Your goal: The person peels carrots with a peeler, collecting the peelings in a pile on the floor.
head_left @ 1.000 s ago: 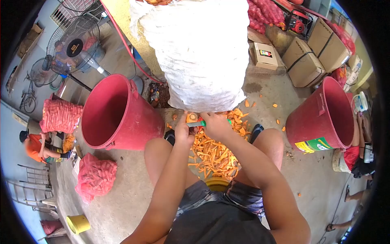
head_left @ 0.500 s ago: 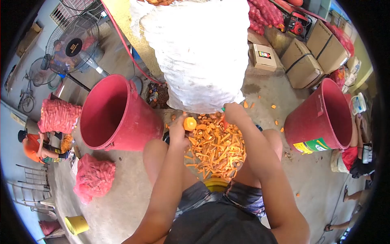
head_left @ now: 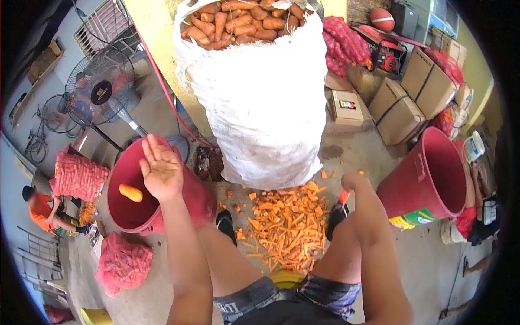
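My left hand is open, palm up, over the rim of the left red bin. A peeled orange carrot is in the air over that bin's mouth, apart from my fingers. On the right, my right hand is closed round a peeler with an orange-red part pointing down. Orange peelings and cut pieces lie heaped on the floor between my feet. Behind the heap stands a tall white sack, filled to the top with unpeeled carrots.
Another red bin stands at the right, near cardboard boxes. A fan is at the upper left. A person in orange sits at the far left beside a red net sack. A pink net bag lies nearer.
My left hand has moved left to the bin and let go of the carrot. My right hand has moved right, away from the sack. The view has tilted up, showing the carrots in the sack.
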The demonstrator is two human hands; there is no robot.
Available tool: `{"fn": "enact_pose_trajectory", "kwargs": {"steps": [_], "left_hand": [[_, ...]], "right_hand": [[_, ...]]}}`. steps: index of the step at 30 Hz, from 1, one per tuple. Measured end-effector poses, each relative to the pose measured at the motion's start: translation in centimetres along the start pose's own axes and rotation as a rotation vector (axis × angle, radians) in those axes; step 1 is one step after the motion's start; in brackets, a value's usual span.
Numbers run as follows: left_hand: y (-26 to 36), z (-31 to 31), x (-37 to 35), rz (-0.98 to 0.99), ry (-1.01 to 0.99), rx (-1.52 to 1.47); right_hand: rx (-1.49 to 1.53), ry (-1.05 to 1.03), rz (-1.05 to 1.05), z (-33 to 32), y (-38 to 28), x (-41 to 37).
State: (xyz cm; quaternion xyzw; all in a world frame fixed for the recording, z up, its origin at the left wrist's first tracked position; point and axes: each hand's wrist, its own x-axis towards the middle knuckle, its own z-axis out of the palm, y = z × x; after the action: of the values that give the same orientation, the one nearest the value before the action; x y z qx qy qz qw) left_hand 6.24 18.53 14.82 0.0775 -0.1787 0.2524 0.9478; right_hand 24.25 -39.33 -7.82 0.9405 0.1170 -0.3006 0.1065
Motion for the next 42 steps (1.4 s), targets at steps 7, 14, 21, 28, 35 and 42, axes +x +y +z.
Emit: {"fn": "enact_pose_trajectory", "kwargs": {"steps": [7, 14, 21, 28, 35, 42], "left_hand": [[-10.3, 8.6, 9.0, -0.143, -0.062, 1.047], [-20.5, 12.9, 23.2, 0.187, -0.42, 1.984], [-28.3, 10.5, 36.1, 0.799, -0.796, 2.626], [-30.8, 12.1, 37.2, 0.874, -0.669, 2.822], [-28.9, 12.4, 38.5, 0.779, -0.73, 2.708], [-21.3, 11.8, 26.4, 0.225, -0.516, 1.666]], "right_hand": [[0.279, 0.15, -0.231, -4.5, -3.7, -7.2], [0.378, 0.019, -0.293, -8.0, -6.3, -10.5], [0.435, -0.031, -0.239, -8.5, -7.3, -9.3], [0.43, 0.004, -0.291, -9.1, -6.8, -8.6], [0.419, 0.024, -0.264, -8.4, -7.1, -9.1], [0.416, 0.121, -0.337, -7.3, -8.5, -10.6]]}}
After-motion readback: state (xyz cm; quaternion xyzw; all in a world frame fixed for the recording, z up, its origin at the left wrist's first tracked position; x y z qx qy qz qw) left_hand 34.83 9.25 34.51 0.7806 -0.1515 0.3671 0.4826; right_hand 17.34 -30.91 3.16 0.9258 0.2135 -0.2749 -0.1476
